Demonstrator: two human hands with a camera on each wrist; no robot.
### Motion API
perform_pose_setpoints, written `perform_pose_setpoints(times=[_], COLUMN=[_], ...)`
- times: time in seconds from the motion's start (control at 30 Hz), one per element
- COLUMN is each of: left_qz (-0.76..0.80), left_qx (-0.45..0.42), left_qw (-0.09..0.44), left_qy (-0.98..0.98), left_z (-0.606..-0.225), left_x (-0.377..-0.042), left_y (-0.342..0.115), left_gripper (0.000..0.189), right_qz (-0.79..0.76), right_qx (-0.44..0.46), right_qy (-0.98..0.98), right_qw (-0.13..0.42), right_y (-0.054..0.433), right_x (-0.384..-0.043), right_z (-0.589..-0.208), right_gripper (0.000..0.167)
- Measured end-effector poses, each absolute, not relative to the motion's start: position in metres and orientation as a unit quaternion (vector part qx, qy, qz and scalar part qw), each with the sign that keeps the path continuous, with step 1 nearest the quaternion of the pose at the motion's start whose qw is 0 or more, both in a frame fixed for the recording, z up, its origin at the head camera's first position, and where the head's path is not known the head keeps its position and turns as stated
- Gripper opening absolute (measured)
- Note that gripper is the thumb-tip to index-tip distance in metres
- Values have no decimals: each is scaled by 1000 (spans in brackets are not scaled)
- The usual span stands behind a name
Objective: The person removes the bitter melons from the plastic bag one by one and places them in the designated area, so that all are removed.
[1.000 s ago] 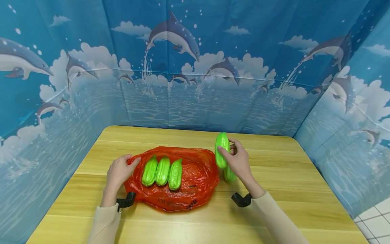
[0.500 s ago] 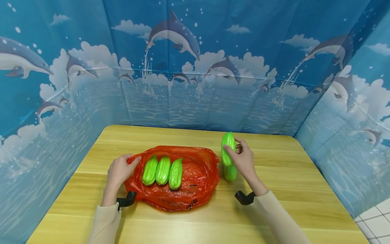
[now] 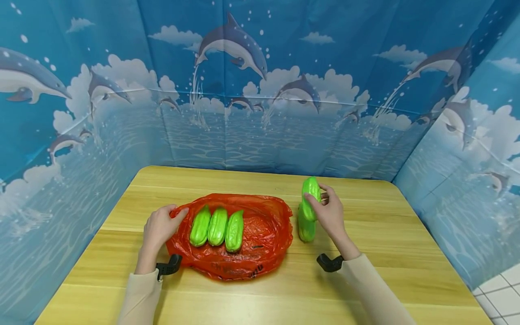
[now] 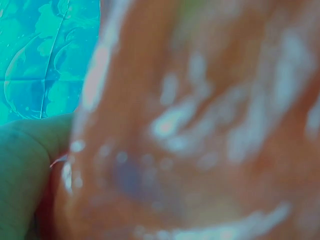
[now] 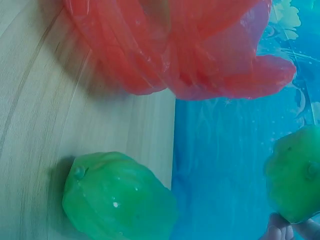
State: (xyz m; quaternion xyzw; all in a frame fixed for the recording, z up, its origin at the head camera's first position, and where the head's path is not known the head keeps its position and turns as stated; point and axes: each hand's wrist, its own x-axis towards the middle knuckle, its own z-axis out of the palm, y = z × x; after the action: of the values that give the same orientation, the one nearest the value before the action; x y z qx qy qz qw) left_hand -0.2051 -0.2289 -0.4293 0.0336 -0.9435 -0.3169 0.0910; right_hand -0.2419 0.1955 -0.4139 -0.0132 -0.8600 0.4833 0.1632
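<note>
My left hand (image 3: pixel 159 229) grips the left rim of a spread red plastic bag (image 3: pixel 264 225). Three bright green ridged gourds (image 3: pixel 217 226) lie side by side in its left half. To the right of the bag, my right hand (image 3: pixel 331 212) holds another green gourd (image 3: pixel 310 187) upright between thumb and fingers. Below it a further gourd (image 3: pixel 306 231) rests on the table, partly covered in the head view by the held one. In the right wrist view, the held gourd (image 5: pixel 295 175) is raised above the table, apart from the lower gourd (image 5: pixel 115 195). Blurred red plastic (image 4: pixel 200 140) fills most of the left wrist view.
The light wooden table (image 3: pixel 390 243) has rounded far corners. A blue curtain with printed dolphins (image 3: pixel 260 131) hangs along its back and sides. White floor tiles (image 3: pixel 501 300) show at the lower right. Black camera mounts (image 3: pixel 330 262) sit on both wrists.
My right hand has moved a little to the right with the held gourd, away from the bag's edge, uncovering more of the gourd on the table. The left hand stays at the bag's rim.
</note>
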Motion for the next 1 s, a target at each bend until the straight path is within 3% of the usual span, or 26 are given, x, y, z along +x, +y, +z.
perform_pose_setpoints(times=[1.0], left_qz=[-315], left_qx=[34], left_qw=[92], left_qy=[-944], left_z=[-429], left_x=[-205], left_y=[-230], left_gripper=[43], right_qz=[478], right_qx=[-41], right_qy=[-860], right_qw=[176], right_y=[214], right_x=[-245], right_z=[-429], right_gripper=[63])
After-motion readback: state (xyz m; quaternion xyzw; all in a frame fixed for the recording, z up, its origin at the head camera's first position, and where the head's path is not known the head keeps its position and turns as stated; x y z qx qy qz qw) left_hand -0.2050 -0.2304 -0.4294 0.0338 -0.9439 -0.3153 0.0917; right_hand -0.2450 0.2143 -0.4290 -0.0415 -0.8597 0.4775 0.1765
